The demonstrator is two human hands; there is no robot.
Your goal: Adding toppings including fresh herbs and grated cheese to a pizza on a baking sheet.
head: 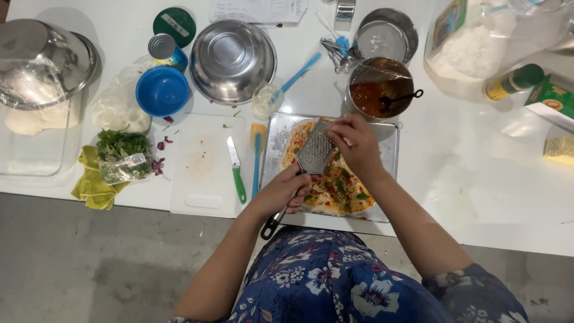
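My left hand [282, 191] grips the black handle of a flat metal grater [315, 149], held tilted over a pizza [335, 188] topped with cheese, red bits and green leaves. The pizza lies on a metal baking tray [276, 140]. My right hand [354, 143] is closed at the grater's upper right edge, fingers curled on something small that I cannot make out.
A white cutting board [206, 164] with a green-handled knife [235, 167] lies left of the tray. Behind are steel bowls [232, 60], a blue bowl [162, 91], a pot of red sauce [379, 90], a bag of herbs [122, 157], and a cheese block [559, 149] at right.
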